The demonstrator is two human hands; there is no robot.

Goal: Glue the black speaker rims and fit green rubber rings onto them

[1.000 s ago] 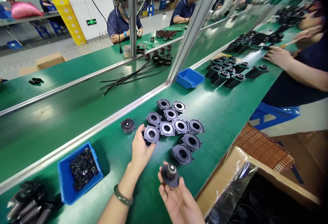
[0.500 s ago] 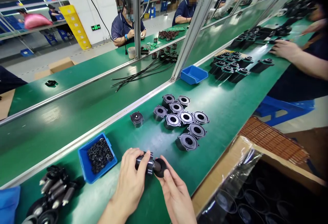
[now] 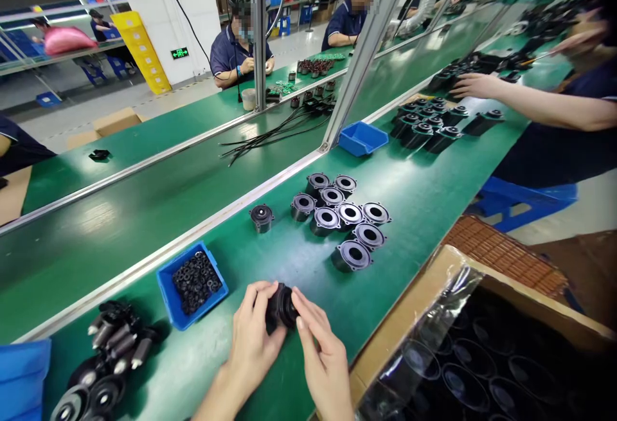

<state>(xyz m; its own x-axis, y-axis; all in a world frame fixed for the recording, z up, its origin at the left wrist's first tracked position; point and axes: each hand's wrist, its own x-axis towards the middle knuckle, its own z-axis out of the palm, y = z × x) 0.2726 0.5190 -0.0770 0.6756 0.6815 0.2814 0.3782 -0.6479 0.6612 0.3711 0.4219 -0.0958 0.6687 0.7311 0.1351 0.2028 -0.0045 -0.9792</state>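
My left hand (image 3: 258,324) is closed around a black cylindrical motor housing (image 3: 274,318), which lies tilted with its open end to the right. My right hand (image 3: 322,334) pinches the rim of a black disc-ended rotor (image 3: 288,308) that sits against that end; its shaft is hidden. Left of my hands stands a blue bin (image 3: 174,308) of small black rings (image 3: 196,279). Farther left lies a pile of similar rotors (image 3: 120,344) with dark shafts and round discs. Several black housings (image 3: 354,255) stand open end up beyond my hands, and one housing with a filled top (image 3: 261,216) stands apart.
A cardboard box (image 3: 369,369) with plastic lining and dark round parts is at lower right. An aluminium post (image 3: 366,54) rises by a blue tray (image 3: 362,139). A co-worker's arm (image 3: 530,103) reaches over black parts at right. A blue container (image 3: 24,379) sits at lower left.
The rotor's shaft, visible between my hands before, has gone into the housing, and the disc now meets its end. The co-worker's hand at right has moved left over the parts.
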